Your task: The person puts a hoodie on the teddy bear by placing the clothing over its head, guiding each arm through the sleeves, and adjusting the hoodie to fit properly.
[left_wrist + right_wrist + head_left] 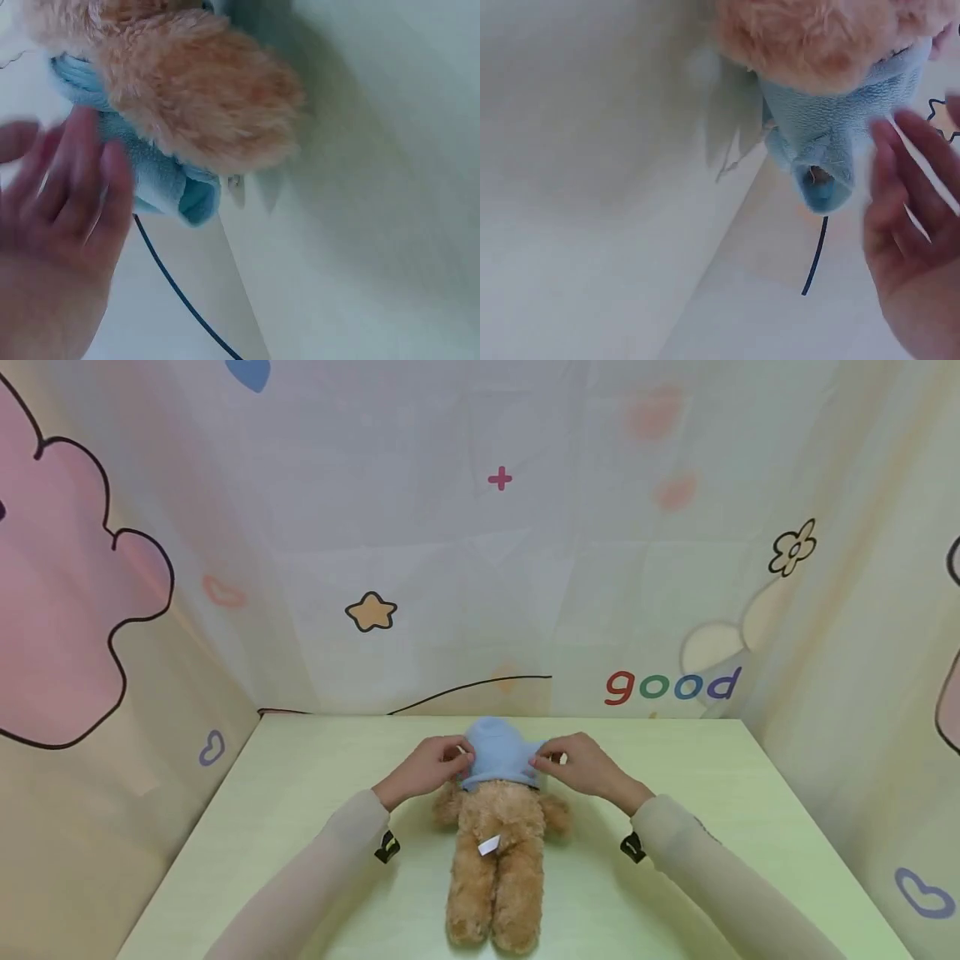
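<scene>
A brown plush bear (498,827) lies on the table, its back with a white tag (489,845) facing up. A light blue terry hat (497,750) covers its head; in the right wrist view a small looped flap (823,196) and a thin string hang from the hat. My left hand (435,764) is at the hat's left side, fingers loosely bent and fingertips right at the cloth. At the other side is my right hand (588,764), thumb and forefinger close to the hat's protruding flap. Both hands' fingers are blurred in the wrist views.
The pale green table (300,793) ends at a hanging curtain (420,527) printed with a star, hearts and the word "good". Curtains also rise on both sides. Long light sleeves with dark straps reach in from the lower corners.
</scene>
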Available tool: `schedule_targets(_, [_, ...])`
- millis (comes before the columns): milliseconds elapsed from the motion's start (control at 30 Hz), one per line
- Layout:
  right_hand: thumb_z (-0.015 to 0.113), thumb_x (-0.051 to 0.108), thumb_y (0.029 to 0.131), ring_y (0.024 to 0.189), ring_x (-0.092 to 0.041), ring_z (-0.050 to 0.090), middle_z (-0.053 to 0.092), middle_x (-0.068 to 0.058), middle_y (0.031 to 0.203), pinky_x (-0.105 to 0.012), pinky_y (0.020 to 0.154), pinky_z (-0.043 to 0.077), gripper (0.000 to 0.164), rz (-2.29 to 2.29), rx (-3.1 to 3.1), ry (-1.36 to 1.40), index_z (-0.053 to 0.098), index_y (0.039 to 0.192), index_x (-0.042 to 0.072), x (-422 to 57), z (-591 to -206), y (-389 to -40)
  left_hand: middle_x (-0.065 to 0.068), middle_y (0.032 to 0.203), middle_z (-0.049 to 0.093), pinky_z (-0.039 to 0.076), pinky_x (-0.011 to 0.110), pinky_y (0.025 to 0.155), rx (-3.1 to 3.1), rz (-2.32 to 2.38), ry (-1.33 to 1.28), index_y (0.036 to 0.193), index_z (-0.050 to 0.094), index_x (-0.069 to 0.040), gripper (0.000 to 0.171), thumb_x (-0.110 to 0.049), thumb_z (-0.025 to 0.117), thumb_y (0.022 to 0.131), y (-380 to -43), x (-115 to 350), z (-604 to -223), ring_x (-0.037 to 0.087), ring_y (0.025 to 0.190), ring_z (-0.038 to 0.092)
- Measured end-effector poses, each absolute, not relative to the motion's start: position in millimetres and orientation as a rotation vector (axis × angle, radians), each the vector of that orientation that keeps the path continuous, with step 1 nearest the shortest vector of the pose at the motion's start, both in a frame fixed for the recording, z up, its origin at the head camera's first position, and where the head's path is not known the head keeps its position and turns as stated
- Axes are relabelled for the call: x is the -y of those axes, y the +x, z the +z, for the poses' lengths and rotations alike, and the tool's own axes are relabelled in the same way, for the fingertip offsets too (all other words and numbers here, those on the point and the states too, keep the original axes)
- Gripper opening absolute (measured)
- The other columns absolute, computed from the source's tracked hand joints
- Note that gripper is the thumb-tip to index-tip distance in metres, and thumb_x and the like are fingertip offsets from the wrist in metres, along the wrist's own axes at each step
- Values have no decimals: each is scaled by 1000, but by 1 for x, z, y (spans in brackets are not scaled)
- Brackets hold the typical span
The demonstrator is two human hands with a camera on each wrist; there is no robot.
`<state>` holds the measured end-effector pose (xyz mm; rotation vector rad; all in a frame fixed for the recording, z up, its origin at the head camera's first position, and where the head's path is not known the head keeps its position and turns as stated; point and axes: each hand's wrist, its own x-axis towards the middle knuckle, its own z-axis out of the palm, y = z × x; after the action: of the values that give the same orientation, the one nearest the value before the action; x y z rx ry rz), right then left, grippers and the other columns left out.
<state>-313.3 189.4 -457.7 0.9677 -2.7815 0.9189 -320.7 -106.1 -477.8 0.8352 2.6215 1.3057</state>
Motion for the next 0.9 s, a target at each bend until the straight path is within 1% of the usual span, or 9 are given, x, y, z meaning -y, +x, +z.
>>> schedule_targets(100, [63,36,95,86,-17,63,71,1,97,-34,74,50,25,902,2785,776,71,105,15,-179,-453,-327,7,90,68,50,30,66,-2765,1361,695,112,64,-15,19,-28,56,100,-328,101,-478,14,73,59])
schedule_targets(200, [63,37,95,96,-22,65,68,-7,113,-37,79,52,35,951,2897,707,64,119,12,-170,-457,-336,9,109,66,53,34,75,-2762,1346,491,125,59,-9,39,-37,58,98,-334,94,-482,18,90,64])
schedule_targets(267, [64,38,95,100,-25,65,66,-10,118,-39,82,54,38,947,2961,686,63,122,12,-167,-461,-340,12,116,65,53,36,76,-2701,1285,374,128,56,-5,52,-47,54,98,-335,93,-484,21,94,64])
schedule_targets(367, [66,37,93,99,-26,63,64,-11,115,-41,82,53,32,825,2945,695,65,115,13,-163,-462,-339,17,106,68,55,36,69,-2578,1222,253,116,62,1,63,-58,45,97,-334,95,-486,22,82,66])
schedule_targets(467, [67,32,93,89,-22,63,64,-7,104,-38,76,52,23,704,2894,687,66,108,15,-160,-457,-333,13,91,66,53,32,61,-2450,1272,186,98,66,-3,62,-60,41,98,-335,100,-489,19,69,62])
schedule_targets(533, [65,30,95,79,-15,62,67,-3,97,-33,69,50,18,695,2896,685,66,106,16,-157,-453,-329,9,90,65,52,30,61,-2344,1339,167,94,66,-5,57,-57,43,98,-338,103,-492,17,69,60])
schedule_targets(600, [62,30,96,74,-12,62,70,-2,93,-31,65,49,18,739,2927,668,66,106,17,-154,-448,-325,6,94,63,50,29,64,-2229,1420,171,97,65,-7,50,-52,44,100,-340,103,-497,15,74,58])
schedule_targets(733, [62,39,95,78,-16,63,71,-4,96,-34,68,50,28,783,2970,618,66,108,15,-147,-441,-318,5,103,59,49,27,74,-2008,1620,168,108,61,-4,39,-40,46,102,-342,100,-506,16,89,56])
schedule_targets(900, [63,43,94,81,-19,61,67,-9,100,-34,69,50,38,873,3006,560,63,113,10,-146,-441,-318,10,125,53,52,28,86,-1824,1783,178,132,50,-1,49,-39,45,102,-340,99,-506,18,105,57])
